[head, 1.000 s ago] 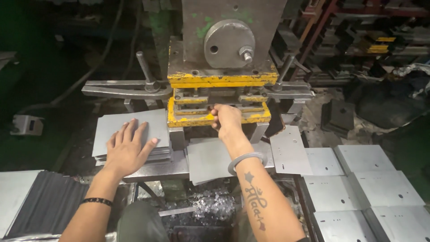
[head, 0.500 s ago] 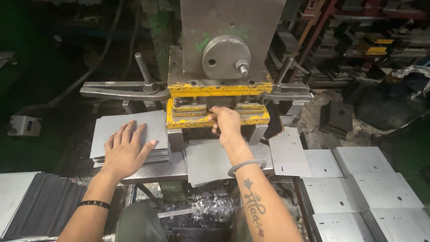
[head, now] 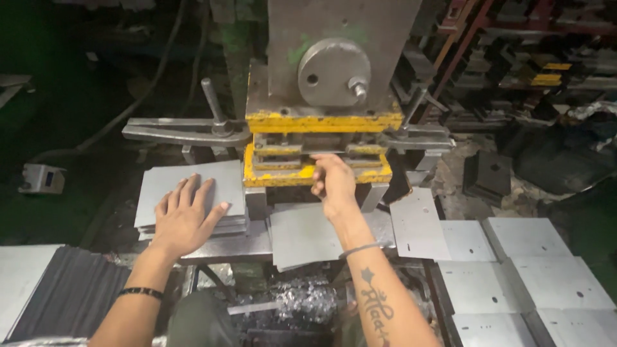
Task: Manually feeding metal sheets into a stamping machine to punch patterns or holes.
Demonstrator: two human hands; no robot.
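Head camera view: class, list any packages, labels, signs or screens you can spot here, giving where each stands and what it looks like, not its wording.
None can be made out: no package, label, sign or screen shows.
Press: grey with yellow-painted parts, centre, unmarked.
Metal sheets: plain grey, lower right.

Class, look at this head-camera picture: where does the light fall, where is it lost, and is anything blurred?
Head view: light falls on the yellow press die, both hands and the grey sheets; the left background sinks into green-tinted dark; the right hand looks slightly soft, the left hand sharper; edges bow a little.
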